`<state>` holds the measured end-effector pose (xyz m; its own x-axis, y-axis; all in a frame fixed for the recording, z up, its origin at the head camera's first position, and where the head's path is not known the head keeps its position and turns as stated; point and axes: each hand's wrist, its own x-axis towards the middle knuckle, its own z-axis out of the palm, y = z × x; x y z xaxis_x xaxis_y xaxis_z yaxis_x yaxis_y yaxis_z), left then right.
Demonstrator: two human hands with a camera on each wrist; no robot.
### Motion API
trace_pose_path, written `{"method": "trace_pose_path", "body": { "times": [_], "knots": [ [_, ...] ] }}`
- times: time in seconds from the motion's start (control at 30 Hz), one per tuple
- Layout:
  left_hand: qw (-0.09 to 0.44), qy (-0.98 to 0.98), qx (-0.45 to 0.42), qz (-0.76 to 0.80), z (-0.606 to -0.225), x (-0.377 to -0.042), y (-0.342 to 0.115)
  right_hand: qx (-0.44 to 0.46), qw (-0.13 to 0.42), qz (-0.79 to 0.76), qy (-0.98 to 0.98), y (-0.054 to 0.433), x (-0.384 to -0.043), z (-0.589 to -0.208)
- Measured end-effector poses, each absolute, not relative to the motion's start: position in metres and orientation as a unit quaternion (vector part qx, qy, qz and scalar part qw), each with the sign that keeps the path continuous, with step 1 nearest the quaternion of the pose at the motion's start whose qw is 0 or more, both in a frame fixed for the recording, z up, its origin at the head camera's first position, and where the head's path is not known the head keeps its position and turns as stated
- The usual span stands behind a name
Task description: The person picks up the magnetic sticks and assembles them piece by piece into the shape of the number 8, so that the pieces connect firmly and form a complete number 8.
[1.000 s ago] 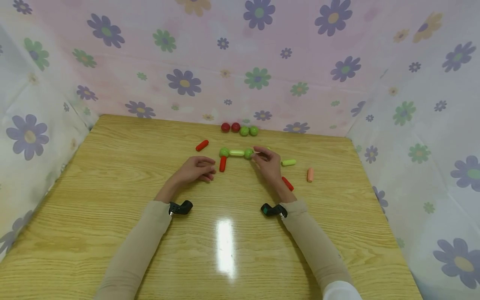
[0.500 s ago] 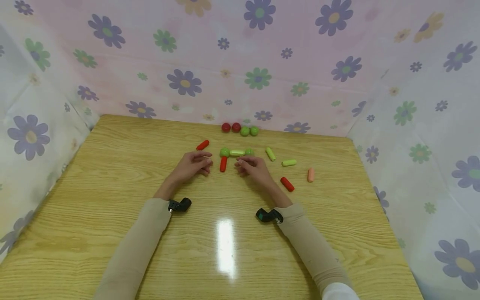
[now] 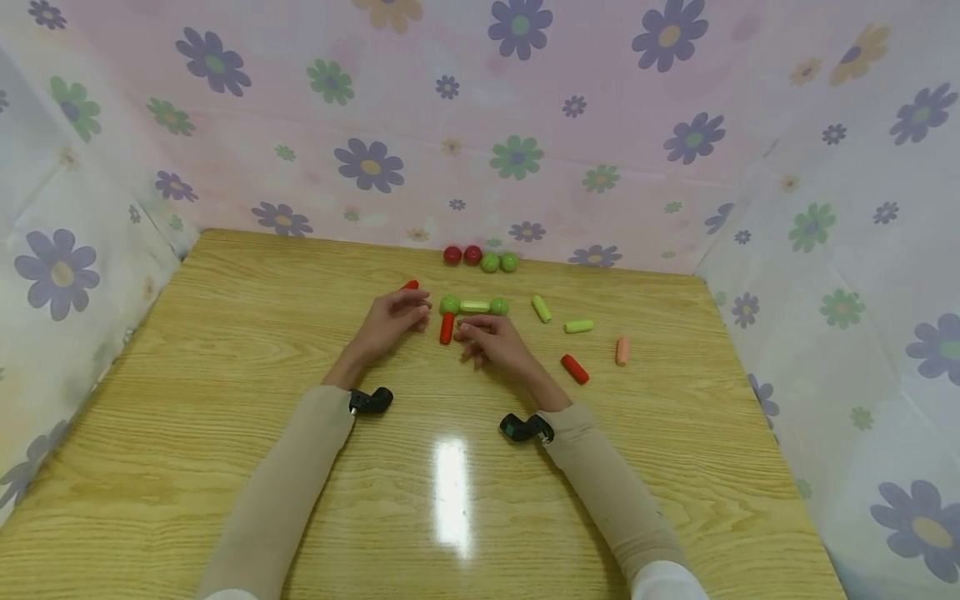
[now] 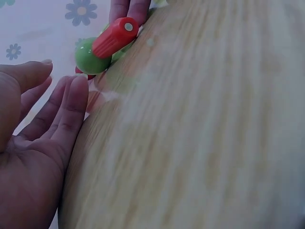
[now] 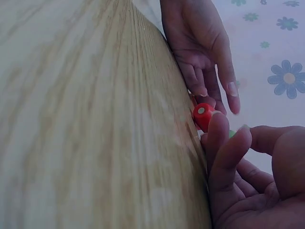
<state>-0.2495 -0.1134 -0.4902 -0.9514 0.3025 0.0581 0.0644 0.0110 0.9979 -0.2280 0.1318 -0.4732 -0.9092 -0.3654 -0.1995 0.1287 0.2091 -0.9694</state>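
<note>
Over the counter [image 3: 300, 500], my right grip [image 3: 498, 343] had come left, away from the loose rods [image 3: 578, 327], while my left grip [image 3: 388, 323] had edged forward; both were loosely curved and, as far as I could see, held nothing. Just ahead of and between them lay the joined piece [image 3: 475, 307], its attached red rod [image 3: 447, 328] just beside the right grip; I judged that this had become the work in hand. The left grip hid much of a stray red rod [image 3: 410, 285] beyond it. From the right wrist, the piece was mostly blocked, and I couldn't tell whether the right grip touched it.
</note>
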Motion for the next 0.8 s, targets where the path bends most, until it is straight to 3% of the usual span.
{"method": "trace_pose_path", "body": {
  "times": [0.8],
  "knots": [
    [0.035, 0.664, 0.141, 0.733, -0.494, -0.285, -0.095, -0.076, 0.209, -0.611, 0.759, 0.124, -0.244, -0.475]
  ]
}}
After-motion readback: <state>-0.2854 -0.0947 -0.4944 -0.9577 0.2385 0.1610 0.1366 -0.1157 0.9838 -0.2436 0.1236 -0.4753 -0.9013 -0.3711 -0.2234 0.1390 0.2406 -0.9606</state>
